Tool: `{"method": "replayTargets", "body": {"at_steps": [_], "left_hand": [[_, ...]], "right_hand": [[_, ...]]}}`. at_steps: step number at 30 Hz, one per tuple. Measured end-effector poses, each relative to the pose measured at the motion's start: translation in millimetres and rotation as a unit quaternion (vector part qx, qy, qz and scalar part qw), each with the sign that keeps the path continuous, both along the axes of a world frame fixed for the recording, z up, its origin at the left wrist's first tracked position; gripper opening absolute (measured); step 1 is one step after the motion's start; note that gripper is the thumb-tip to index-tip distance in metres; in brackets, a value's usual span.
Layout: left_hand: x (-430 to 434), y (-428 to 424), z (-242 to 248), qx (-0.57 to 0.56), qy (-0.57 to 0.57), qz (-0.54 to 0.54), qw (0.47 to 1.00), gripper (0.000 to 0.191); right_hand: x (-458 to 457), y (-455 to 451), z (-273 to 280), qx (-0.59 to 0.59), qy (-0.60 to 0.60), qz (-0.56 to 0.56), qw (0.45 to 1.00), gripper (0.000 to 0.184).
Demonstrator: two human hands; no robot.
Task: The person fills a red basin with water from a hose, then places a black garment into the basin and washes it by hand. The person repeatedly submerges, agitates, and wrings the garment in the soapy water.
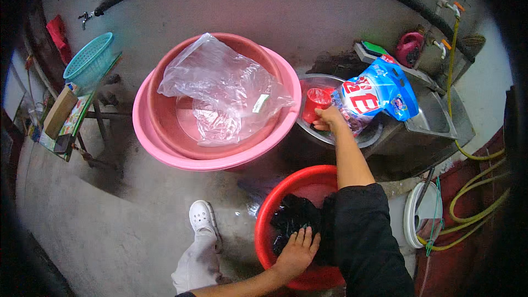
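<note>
My left hand (298,252) rests with its fingers spread on dark wet cloth (296,214) in a red plastic basin (264,210) on the floor. My right hand (330,119) reaches over a metal basin (373,142) and touches a red plastic cup (317,100) there; whether its fingers grip the cup I cannot tell. Just right of that hand, a blue and white plastic bag of what looks like laundry detergent (375,95) leans across the metal basin. The bag bears writing. Part of the red basin is hidden behind my right sleeve.
Nested pink basins (142,132) hold a clear plastic bag (231,86). At the right stand a metal sink (431,111), a yellow hose (450,70) and a white bucket (410,214). A teal basket (88,57) sits on a small table at the left. My white clog (202,216) is beside the red basin.
</note>
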State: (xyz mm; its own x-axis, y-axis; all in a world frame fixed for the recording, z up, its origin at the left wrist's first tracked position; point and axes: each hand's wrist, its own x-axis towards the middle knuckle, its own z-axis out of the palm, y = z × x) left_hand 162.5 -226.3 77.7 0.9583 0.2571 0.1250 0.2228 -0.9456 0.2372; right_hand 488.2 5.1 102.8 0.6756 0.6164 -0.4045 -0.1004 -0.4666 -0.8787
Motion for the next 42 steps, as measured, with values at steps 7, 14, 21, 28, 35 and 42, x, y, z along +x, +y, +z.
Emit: {"method": "replayTargets", "body": {"at_steps": [7,14,21,28,35,42], "left_hand": [[-1.8,-5.7,-3.7,0.017,0.015,0.005,1.000,0.047],[3.4,-13.2,-2.8,0.068,0.025,0.034,0.997,0.046],[9.5,-20.5,-6.5,0.087,0.077,0.046,0.992,0.046],[11.1,-23.0,-9.6,0.100,0.095,0.041,0.990,0.048],[7.6,-20.3,-14.5,0.097,0.046,0.051,0.993,0.047],[3.5,-20.1,-14.4,0.095,0.062,0.040,0.993,0.049]], "right_hand": [[16.8,-3.9,6.9,0.115,0.066,0.052,0.990,0.021],[-8.1,-100.5,82.2,0.214,-0.134,0.092,0.963,0.023],[-41.6,-221.5,108.8,0.112,-0.526,0.134,0.833,0.017],[-59.7,-266.1,100.2,0.040,-0.602,0.155,0.782,0.013],[-77.5,-273.9,83.9,0.044,-0.606,0.167,0.777,0.014],[-92.5,-274.9,76.4,-0.004,-0.645,0.167,0.746,0.014]]}}
